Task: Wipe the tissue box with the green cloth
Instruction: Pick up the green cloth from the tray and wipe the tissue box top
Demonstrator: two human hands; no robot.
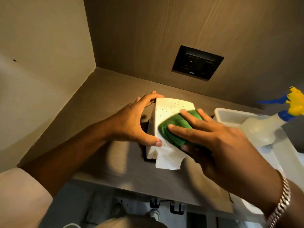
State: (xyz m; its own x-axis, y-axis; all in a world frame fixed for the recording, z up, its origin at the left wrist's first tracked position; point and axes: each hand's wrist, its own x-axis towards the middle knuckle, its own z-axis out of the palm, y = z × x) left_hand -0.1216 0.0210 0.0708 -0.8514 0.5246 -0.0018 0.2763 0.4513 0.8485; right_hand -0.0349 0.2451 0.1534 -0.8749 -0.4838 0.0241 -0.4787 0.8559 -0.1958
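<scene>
Tissue box [172,104] wiping on tabletop [98,99].
Left hand [131,119] fingers grip box edges; right hand [217,139] fingers lie flat on green cloth [174,129], thumb apparently pinching it underneath.

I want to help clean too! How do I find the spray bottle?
Find the black wall socket, then look right and down to the clear plastic tub. The translucent spray bottle lies tilted in it; nothing else there has a yellow head and blue trigger.

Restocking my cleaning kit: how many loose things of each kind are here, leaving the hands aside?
tissue box: 1
green cloth: 1
spray bottle: 1
clear plastic tub: 1
Total: 4
</scene>
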